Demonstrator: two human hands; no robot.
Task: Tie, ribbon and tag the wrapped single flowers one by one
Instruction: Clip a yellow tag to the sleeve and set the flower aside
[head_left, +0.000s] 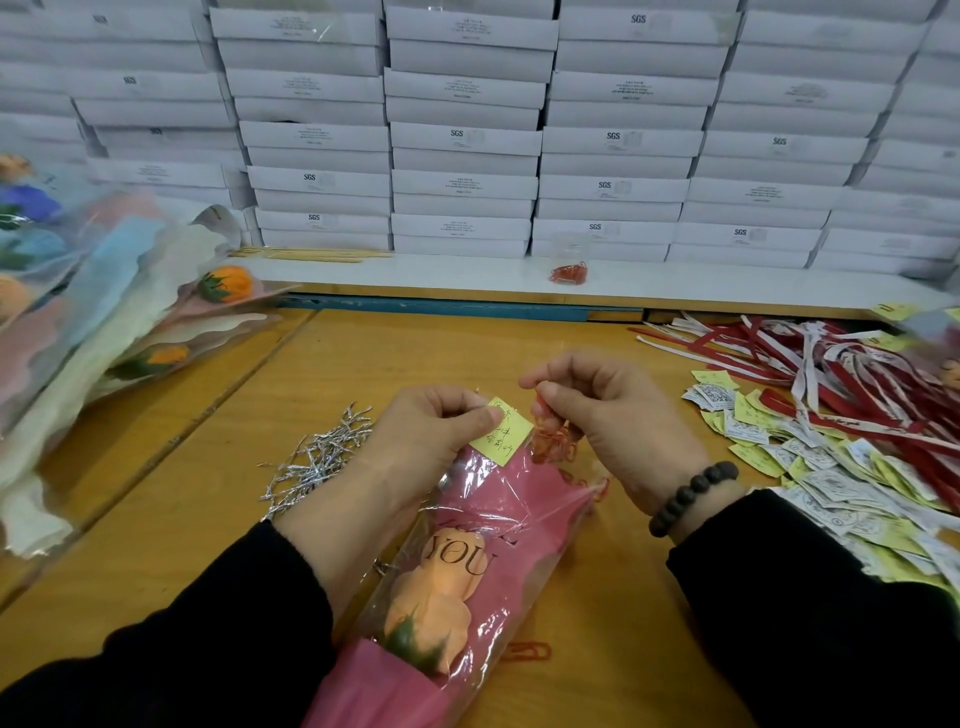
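Note:
A single peach flower wrapped in pink paper and clear film lies on the wooden table in front of me, its bloom toward me. My left hand pinches a yellow handwritten tag above the wrap's far end. My right hand pinches a thin red-orange string loop that dangles in a small bunch just right of the tag. A beaded bracelet sits on my right wrist.
Silver twist ties lie left of my hands. Red and white ribbons and a heap of yellow and printed tags fill the right. Wrapped flowers pile at the left. White boxes are stacked behind, with red strings on the ledge.

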